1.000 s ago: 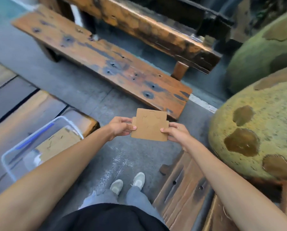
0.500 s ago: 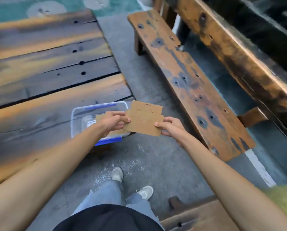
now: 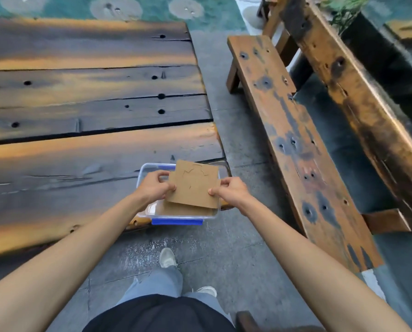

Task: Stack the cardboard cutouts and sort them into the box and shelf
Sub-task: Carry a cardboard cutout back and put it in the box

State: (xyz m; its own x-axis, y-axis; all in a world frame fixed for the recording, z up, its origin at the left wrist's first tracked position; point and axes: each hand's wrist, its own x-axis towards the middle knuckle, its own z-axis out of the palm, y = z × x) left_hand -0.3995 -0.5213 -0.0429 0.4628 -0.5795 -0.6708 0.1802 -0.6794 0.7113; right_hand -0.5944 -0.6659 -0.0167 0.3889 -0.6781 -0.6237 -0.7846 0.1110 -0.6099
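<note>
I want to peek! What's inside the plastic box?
Brown cardboard lies flat inside the clear plastic box. The cardboard piece held over it by both hands covers most of the inside, so anything else stays hidden.

Two-handed cardboard cutout above clear box

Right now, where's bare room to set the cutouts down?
Free: the wooden table planks left of and beyond the clear box, and the bench top on the right. Crowded: the box itself, with cardboard already inside and both hands holding the cutout stack over it.
</note>
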